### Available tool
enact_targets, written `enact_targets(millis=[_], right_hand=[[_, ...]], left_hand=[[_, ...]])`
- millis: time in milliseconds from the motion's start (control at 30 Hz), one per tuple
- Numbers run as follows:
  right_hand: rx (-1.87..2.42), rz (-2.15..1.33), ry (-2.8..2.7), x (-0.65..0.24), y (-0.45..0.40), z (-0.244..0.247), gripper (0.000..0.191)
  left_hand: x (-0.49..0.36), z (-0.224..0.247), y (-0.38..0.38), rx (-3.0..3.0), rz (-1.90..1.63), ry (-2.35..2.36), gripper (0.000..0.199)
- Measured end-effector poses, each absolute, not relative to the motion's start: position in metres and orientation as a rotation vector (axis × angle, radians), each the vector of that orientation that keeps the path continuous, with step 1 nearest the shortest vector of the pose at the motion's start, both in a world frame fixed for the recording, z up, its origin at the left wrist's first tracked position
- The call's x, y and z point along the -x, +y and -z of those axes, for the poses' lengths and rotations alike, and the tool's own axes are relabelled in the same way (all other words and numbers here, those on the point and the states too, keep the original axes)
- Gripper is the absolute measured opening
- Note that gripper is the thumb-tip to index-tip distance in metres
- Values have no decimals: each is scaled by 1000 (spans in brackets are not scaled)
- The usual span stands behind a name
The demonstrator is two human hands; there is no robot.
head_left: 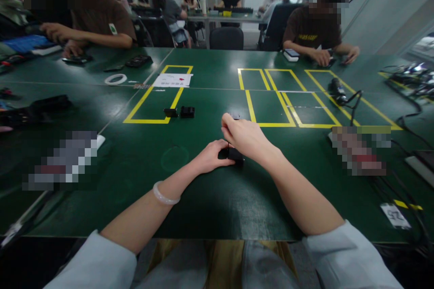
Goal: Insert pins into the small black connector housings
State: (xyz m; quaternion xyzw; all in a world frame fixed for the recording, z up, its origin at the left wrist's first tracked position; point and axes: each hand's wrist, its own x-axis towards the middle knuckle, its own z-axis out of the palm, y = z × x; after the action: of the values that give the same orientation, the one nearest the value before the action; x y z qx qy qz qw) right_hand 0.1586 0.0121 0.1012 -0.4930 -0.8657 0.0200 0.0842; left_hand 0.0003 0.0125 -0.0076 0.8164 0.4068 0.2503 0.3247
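One broad dark-green tabletop (203, 210) spreads before the person. Over its near middle, the bare right hand (249, 137) is clenched above the bare left hand (213, 156), whose thumb and fingers grip a small black boxy part (235, 155). Another black rectangular block (187, 112) sits farther across the tabletop, leftward. The right fist seems closed on a thin dark rod (228, 145), mostly hidden.

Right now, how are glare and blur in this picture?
Head view: pale glare on the glossy green tabletop; head view: the small black rectangular part in the bare left hand shows little detail; head view: the distant black-shirted person looks soft.
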Motion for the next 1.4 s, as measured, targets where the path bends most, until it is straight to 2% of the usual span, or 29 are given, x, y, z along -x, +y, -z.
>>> enact_targets(millis=[900, 1400], right_hand=[[1455, -135, -2573, -159, 10, -103, 26], [1461, -113, -2598, -160, 13, -102, 27]], left_hand=[[1, 11, 14, -2151, -671, 1062, 45], [0, 9, 14, -2174, -659, 1059, 39]])
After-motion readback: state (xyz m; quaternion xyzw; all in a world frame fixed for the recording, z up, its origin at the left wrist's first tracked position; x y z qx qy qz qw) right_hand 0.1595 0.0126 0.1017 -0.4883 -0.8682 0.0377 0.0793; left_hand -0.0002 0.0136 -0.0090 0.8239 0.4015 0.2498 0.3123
